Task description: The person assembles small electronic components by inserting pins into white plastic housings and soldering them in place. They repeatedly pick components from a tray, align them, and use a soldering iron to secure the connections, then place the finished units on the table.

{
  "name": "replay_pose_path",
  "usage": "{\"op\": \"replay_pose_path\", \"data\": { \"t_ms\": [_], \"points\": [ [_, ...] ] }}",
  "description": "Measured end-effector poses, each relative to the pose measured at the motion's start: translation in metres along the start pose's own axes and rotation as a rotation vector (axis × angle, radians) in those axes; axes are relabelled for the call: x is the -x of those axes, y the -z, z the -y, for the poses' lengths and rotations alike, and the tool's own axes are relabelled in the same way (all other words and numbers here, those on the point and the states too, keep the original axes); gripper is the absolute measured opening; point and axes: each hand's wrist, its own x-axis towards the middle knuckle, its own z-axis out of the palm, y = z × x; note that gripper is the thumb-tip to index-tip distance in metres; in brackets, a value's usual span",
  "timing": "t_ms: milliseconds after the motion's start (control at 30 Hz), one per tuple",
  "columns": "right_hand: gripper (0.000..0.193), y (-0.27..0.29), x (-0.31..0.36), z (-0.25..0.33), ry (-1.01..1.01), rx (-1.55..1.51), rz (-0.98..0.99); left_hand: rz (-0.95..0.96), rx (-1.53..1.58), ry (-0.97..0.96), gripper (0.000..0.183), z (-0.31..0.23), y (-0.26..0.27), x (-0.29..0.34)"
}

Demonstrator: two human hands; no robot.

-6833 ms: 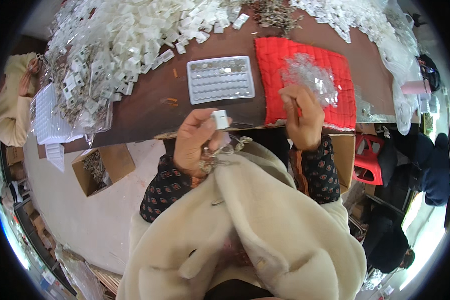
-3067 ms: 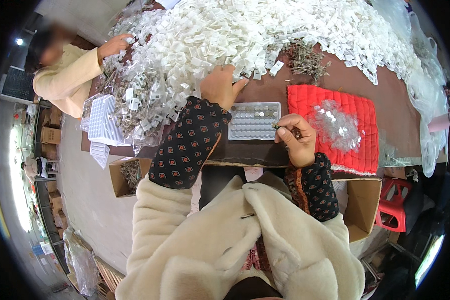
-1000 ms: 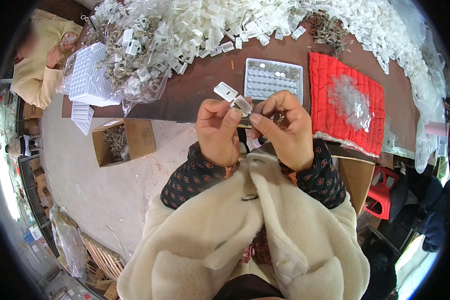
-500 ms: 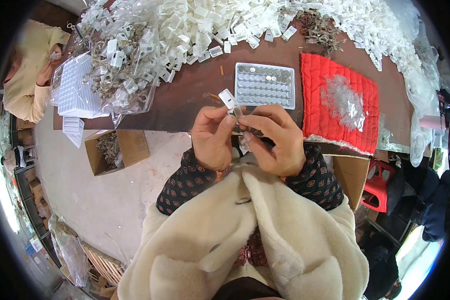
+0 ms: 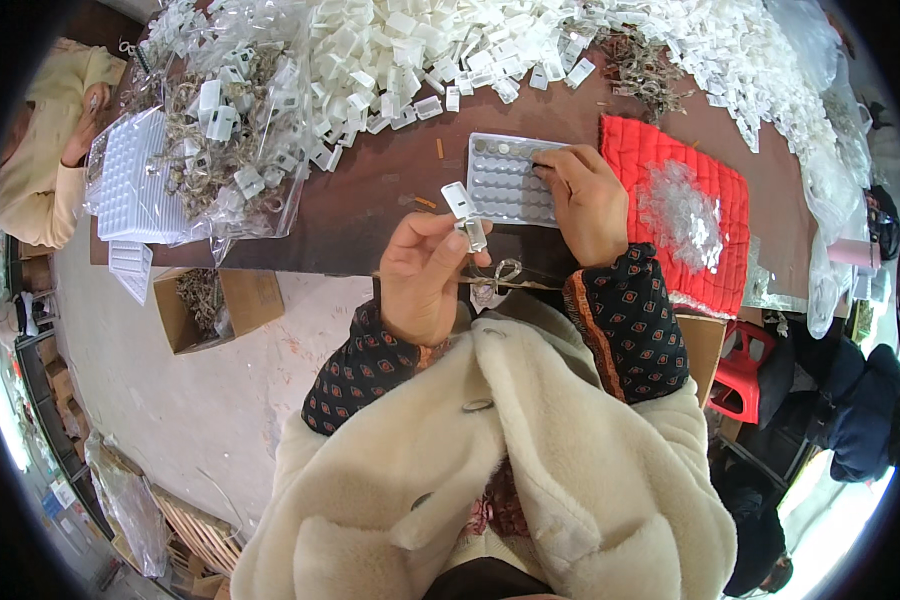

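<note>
Between thumb and fingers, my left hand (image 5: pixel 422 275) grips a small white plastic case (image 5: pixel 457 200), its lid swung up. Below the case, near those fingers, hangs a looped clear cord (image 5: pixel 507 272). Away to the right, my right hand (image 5: pixel 592 203) reaches over the pale plastic tray (image 5: pixel 510 212), fingers bent and drawn together at its right part. What those fingertips hold, if anything, is hidden. Rows of round pockets fill the tray, and several silvery discs like button cells (image 5: pixel 490 147) lie in its far row.
White plastic cases (image 5: pixel 410 60) are heaped along the back. At left are a clear bag of parts (image 5: pixel 240 150) and stacked trays (image 5: pixel 135 185). A red quilted cloth (image 5: pixel 660 150) bears small clear pieces. An open carton (image 5: pixel 250 300) stands below; another person (image 5: pixel 45 150) sits far left.
My right hand has left the case and moved up and right onto the tray. My left hand still holds the white case in about the same place.
</note>
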Motion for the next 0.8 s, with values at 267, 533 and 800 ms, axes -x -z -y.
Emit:
{"op": "replay_pose_path", "data": {
  "t_ms": [267, 533, 800],
  "points": [
    [0.014, 0.002, -0.007, 0.005, -0.022, 0.083, 0.067, 0.038, 0.018, 0.028, 0.015, 0.003, 0.0, -0.006],
    [0.016, 0.029, 0.012, 0.063, 0.15, -0.285, 0.077, 0.051, -0.013, -0.014, 0.013, 0.006, -0.007, -0.004],
    [0.019, 0.031, 0.019, 0.078, 0.17, -0.366, 0.075, -0.005, 0.055, 0.032, 0.014, 0.004, -0.013, -0.001]
  ]
}}
